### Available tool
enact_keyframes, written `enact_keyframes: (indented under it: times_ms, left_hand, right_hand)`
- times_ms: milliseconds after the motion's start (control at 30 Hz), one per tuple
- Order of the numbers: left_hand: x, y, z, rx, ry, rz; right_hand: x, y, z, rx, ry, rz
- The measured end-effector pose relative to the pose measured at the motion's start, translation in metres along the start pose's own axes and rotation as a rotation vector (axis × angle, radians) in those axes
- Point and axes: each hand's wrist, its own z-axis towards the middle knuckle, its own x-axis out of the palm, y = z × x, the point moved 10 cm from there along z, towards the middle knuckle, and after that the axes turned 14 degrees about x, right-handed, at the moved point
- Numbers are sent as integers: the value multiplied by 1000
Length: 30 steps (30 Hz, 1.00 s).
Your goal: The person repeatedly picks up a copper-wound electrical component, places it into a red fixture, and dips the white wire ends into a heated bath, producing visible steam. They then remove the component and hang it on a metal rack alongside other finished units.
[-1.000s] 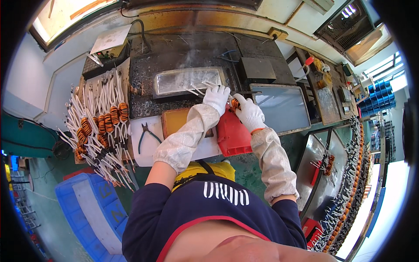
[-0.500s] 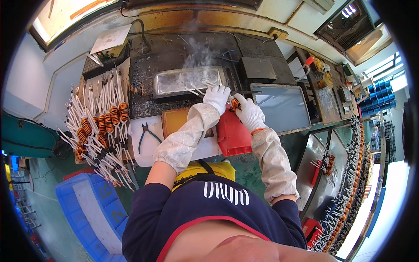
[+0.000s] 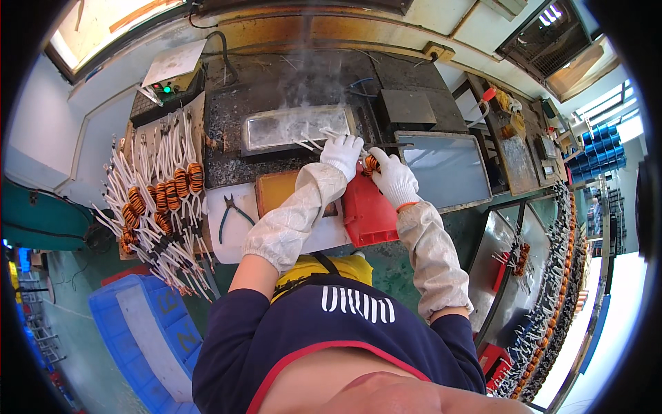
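In the head view, your left hand, in a white glove, is closed over a bunch of white leads, the fingers curled down and the back of the glove turned up. Your right hand, gloved too, is clamped on an orange-and-black wound coil, which sits in the narrow gap between your two hands, just off your right fingertips. The leads stick out past your left hand, on its left and far sides, toward a rectangular metal trough with a shiny silvery surface. Smoke hangs over that trough, and from this steep angle you can't be sure whether the lead tips touch the surface.

Just below your hands, nearer your body, is a red bin; below your left hand, partly behind your sleeve, lies an amber-coloured tray. Farther left of your left hand, a pair of dark-handled pliers rests open on a white sheet. Well to the left of that hand, you have a heap of similar coils with long white leads. Right beside your right hand, on its outer side, is a shallow grey tray, and beyond that hand stands a dark metal box.
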Motion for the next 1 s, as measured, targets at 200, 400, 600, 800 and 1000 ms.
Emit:
enact_keyframes:
  times_ms: [200,400,600,800,1000]
  left_hand:
    - [-1,0,1,-6,51,0]
    - [4,1,1,-2,22,28]
    - [4,-1,0,2,-62,88]
    - [0,-4,-1,29,-172,173]
    - [-8,-13,1,45,-183,215]
  right_hand:
    - [-1,-1,0,6,-11,1]
    - [-1,0,0,10,11,5]
    - [-2,-1,-1,19,19,7]
    - [2,-3,-2,28,33,34]
    - [6,-13,-8,38,27,89]
